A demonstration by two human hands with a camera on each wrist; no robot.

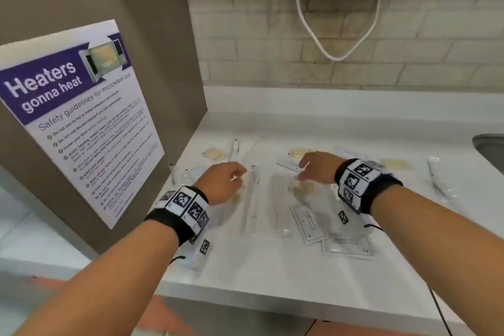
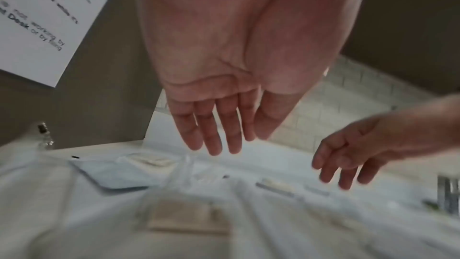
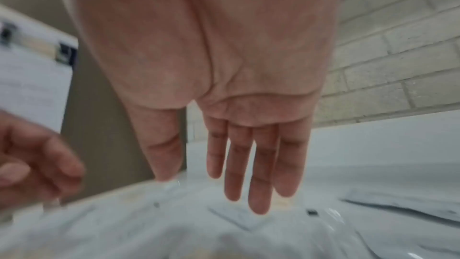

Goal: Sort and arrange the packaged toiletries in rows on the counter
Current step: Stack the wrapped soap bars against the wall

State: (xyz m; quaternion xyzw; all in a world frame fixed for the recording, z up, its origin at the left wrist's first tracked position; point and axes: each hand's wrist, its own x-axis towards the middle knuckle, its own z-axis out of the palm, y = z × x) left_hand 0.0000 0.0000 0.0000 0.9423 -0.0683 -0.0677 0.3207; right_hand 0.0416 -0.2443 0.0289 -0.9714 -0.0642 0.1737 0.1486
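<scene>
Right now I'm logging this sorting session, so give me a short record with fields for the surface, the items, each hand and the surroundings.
surface: white counter
items: clear plastic toiletry packets, among them a long clear plastic sleeve, a tan flat pad in clear wrap and white printed sachets
left hand: over the packets, fingers straight, holding nothing
right hand: over the packets, fingers straight, holding nothing
surroundings: purple-and-white microwave safety poster on the left panel; steel sink edge at right; white looped cord on the tiled wall

Head view downward, wrist views close, sharing counter (image 1: 272, 267)
</scene>
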